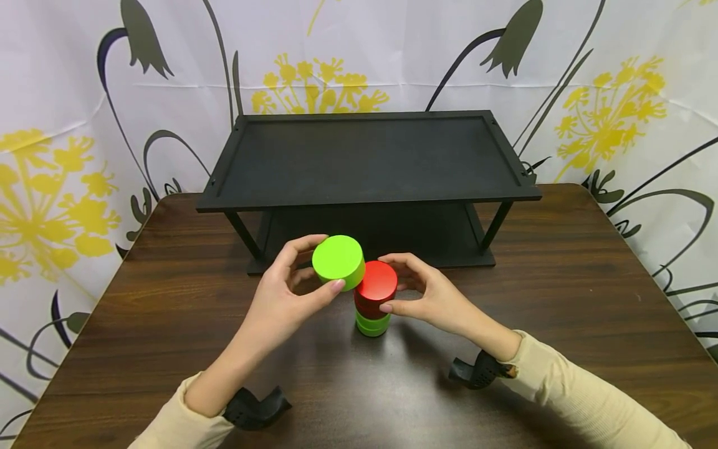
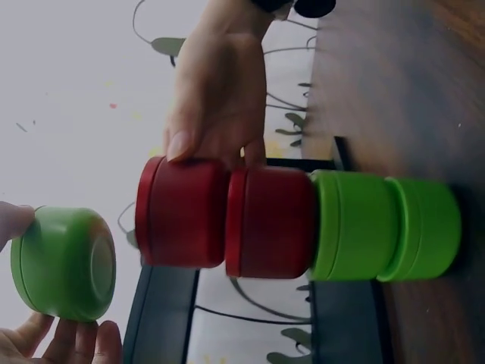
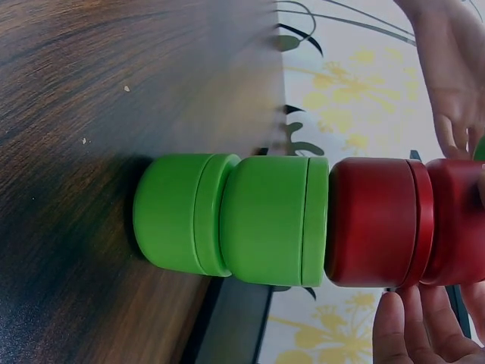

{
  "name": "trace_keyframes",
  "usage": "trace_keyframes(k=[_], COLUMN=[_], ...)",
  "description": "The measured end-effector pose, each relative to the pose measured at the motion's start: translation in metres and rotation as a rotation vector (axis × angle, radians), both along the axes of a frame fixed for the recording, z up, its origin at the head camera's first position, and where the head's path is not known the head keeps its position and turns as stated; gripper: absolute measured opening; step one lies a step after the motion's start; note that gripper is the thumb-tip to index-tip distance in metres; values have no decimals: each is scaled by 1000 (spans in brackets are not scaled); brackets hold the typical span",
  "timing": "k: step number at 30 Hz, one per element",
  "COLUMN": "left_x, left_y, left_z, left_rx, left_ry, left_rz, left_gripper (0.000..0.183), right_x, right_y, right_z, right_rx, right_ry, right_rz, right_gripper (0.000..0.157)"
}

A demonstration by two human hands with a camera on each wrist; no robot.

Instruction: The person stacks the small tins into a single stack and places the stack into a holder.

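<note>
In the head view my left hand [image 1: 277, 302] pinches a round green lidded jar [image 1: 338, 260] between thumb and fingers, raised beside the top of a stack. Four-tier height shows in the left wrist view: an upper red jar [image 2: 186, 212], a lower red jar [image 2: 274, 224], then a green jar [image 2: 356, 225] and the bottom green jar [image 2: 424, 229] on the table. My right hand [image 1: 434, 296] grips the upper red jar, thumb in front and fingers behind. Between the held green jar and the stack, the left wrist view shows a gap.
Behind the stack stands a black two-level shelf [image 1: 364, 159] on the dark wooden table [image 1: 140, 324]. A white cloth with flower prints [image 1: 404, 50] hangs at the back. Black wrist mounts [image 1: 255, 408] stick out below both sleeves.
</note>
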State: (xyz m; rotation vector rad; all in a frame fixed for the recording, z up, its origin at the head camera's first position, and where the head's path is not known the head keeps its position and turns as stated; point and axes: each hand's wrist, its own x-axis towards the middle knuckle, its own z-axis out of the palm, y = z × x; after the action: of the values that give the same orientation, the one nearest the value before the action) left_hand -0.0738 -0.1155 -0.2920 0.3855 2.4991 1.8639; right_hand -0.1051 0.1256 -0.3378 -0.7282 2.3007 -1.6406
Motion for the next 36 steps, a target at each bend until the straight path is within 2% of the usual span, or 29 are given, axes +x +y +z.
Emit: trace_keyframes(k=[15, 27, 36], left_x=[-3, -6, -8], left_y=[13, 20, 23], left_z=[-14, -14, -14], left_rx=[-27, -9, -37], left_ry=[57, 97, 113], left_rz=[-70, -102, -105], left_gripper=[61, 62, 61], right_x=[0, -1, -1], right_y=[1, 1, 0], right_z=[-1, -1, -1], right_rx=[0, -5, -15], right_ry=[2, 2, -4], right_rz=[11, 10, 11], right_gripper=[62, 63, 62])
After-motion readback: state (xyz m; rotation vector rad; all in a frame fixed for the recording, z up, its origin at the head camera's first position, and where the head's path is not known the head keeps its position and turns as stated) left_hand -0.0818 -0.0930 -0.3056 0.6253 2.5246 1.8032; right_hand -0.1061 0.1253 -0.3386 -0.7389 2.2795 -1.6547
